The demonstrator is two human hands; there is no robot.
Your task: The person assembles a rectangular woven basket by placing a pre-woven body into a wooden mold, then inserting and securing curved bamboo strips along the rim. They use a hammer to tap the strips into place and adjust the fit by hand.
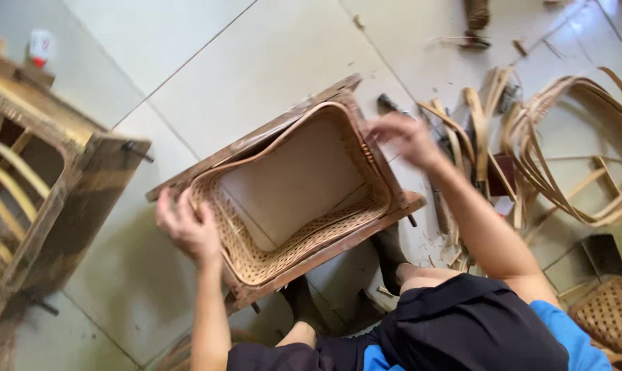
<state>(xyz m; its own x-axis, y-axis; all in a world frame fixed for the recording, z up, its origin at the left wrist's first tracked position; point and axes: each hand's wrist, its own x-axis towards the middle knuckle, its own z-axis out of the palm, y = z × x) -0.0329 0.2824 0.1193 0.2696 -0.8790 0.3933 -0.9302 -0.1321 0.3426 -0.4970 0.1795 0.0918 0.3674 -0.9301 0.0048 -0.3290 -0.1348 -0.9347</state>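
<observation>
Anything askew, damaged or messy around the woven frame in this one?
Nothing looks broken. The wooden frame with its half-woven cane basket sits tilted against the floor tile lines, steadied by the left hand at its edge; the right hand is motion-blurred at the far corner. Loose cane strips and offcuts litter the floor to the right.

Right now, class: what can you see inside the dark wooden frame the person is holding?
Inside the wooden frame sits a woven cane panel, unfinished, pale floor tile showing through. The left hand covers its corner.
</observation>
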